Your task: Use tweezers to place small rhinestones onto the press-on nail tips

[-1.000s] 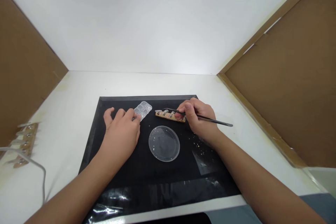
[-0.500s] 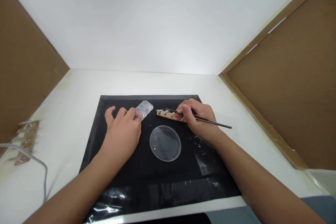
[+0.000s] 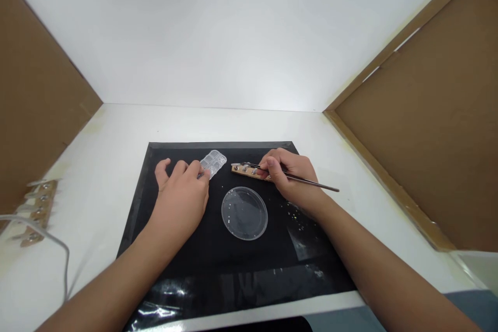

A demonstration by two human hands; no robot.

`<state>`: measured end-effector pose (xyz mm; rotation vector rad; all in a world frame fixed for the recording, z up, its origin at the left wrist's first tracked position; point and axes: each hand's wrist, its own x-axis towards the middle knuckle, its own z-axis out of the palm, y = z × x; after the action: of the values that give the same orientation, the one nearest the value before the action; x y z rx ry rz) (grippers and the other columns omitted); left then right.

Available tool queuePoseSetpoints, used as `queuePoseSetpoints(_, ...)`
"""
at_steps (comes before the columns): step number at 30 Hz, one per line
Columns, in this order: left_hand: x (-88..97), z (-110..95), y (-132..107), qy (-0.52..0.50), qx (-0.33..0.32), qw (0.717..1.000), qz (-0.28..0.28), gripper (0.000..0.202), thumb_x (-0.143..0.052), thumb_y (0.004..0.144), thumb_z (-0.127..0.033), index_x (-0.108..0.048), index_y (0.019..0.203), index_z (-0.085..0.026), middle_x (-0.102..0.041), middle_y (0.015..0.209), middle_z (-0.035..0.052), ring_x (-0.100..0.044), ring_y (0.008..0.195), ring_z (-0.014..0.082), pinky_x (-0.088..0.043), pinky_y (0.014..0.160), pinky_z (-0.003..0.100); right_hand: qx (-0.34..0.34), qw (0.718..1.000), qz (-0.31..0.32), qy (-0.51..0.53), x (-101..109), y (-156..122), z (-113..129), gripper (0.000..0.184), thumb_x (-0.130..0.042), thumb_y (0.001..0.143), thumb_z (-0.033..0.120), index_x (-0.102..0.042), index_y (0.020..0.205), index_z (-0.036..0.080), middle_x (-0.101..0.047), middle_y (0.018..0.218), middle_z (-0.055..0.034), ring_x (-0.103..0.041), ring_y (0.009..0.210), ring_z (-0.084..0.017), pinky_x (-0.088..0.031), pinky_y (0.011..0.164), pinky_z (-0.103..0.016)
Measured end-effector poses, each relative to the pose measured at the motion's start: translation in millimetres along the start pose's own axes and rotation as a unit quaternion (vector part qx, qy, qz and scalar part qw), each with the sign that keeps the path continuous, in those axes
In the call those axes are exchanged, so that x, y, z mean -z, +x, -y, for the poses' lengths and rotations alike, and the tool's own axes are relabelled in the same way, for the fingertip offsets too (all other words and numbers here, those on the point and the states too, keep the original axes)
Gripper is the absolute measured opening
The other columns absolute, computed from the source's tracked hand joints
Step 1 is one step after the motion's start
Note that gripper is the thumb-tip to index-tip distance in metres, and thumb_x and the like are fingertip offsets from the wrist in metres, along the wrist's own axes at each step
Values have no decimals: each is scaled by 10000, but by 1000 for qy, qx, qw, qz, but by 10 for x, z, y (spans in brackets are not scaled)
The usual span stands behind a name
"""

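Tabletop (image 3: 124, 124): white, under a black mat (image 3: 202, 254)
Left hand (image 3: 181, 194): fingers on the clear compartment case (image 3: 215, 158) — whether clamped, I cannot tell
Right hand (image 3: 291, 174): fingers together, clamped on a slim dark tool (image 3: 313, 183) — tip over the wooden nail-tip strip (image 3: 241, 169)
Round clear dish (image 3: 244, 213): on the mat, nearer than the strip

Left hand (image 3: 181, 194): fingertips at near end of clear compartmented box (image 3: 215, 158); grip hidden by the fingers. Right hand (image 3: 290, 174): pen-style hold on thin dark tool (image 3: 315, 183), tip over left part of brown strip (image 3: 249, 173) bearing small clear pieces; contact cannot be told. Round clear dish (image 3: 245, 215) lies nearer the wearer on black mat (image 3: 194, 254), few pale specks in it. Scattered bits (image 3: 296, 218) right of dish. Far left, on white table (image 3: 116, 129): second strip (image 3: 43, 205), cable (image 3: 58, 243) passing across it.
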<state>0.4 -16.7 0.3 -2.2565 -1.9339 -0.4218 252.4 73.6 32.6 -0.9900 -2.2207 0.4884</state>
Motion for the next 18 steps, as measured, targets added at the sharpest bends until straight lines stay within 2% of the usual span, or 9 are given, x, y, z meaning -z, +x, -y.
queuePoseSetpoints(8,-5,11,8,4,-1,1000,8,315,-515,1014,-166,-804,1121,-228,-736,1093,109,-607,1005,315,-230,1143,673,-20,1000,-16,14,-15,-11,-20,412,-476,1126,473,-679,855,240,-719,726,-6,-696,641,-173,-518,612,-301)
queuePoseSetpoints(18,-21,19,-1,-10,0,1000,1,303,-530,1005,-167,-800,1130,-226,-738,1102,107,-612,1032,325,-223,1147,664,-15,999,-17,25,12,-46,-134,419,-461,1121,523,-676,889,249,-727,790,-26,-682,676,-190,-537,632,-328)
